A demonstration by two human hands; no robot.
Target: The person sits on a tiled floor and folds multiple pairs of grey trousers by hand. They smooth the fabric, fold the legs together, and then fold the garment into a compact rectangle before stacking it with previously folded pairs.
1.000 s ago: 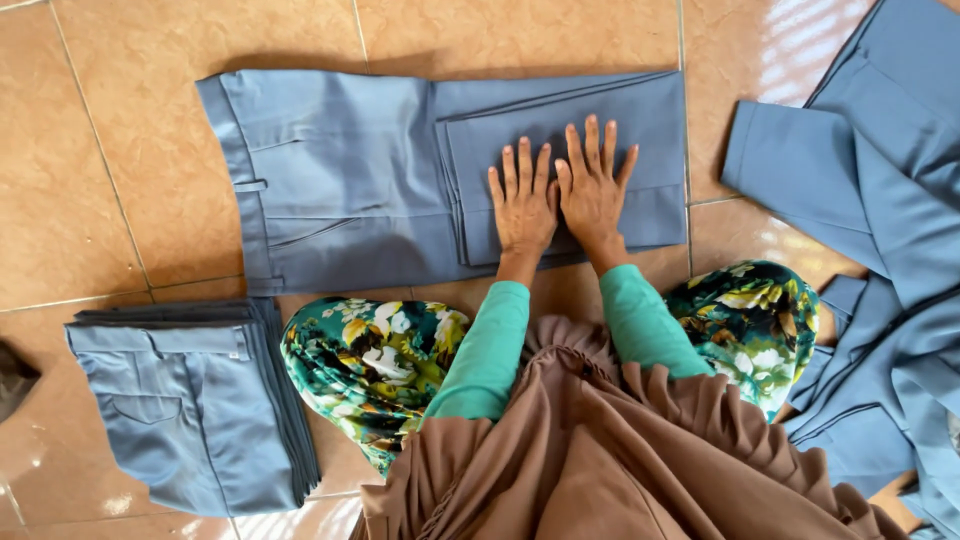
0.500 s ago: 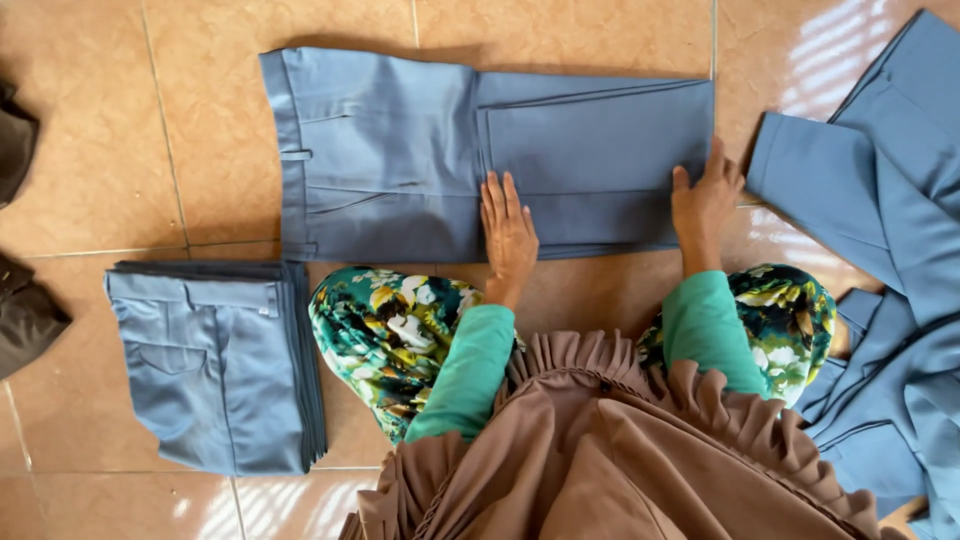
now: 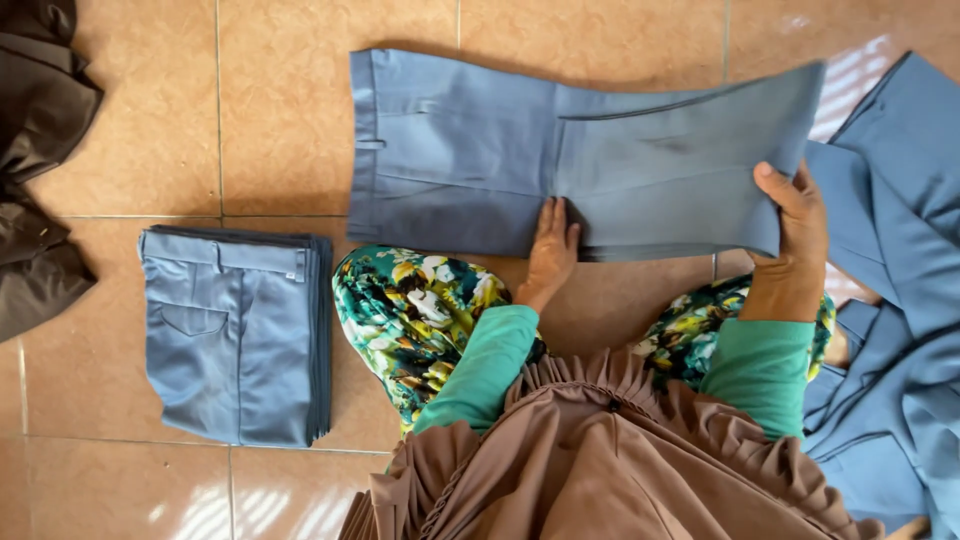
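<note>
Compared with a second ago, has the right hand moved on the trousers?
Yes. The right hand has left the left hand, moving rightward to the grey-blue trousers' folded end, and is lifting it.

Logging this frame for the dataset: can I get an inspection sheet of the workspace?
Surface: tan tiled floor with grout lines; sunlight stripes at the top right.
Job's things: blue-grey trousers lie flat, waistband to the left; the leg end is lifted off the floor at the right.
Clutter: folded stack of blue-grey trousers at the left; heap of loose blue-grey garments at the right; dark brown cloth at the far left.
Grippers: left hand pressed flat on the trousers; right hand grips the lifted leg end.
Cables: nothing seen.
Surroundings: the person's own floral-clad knees and brown pleated garment at the bottom.
</note>
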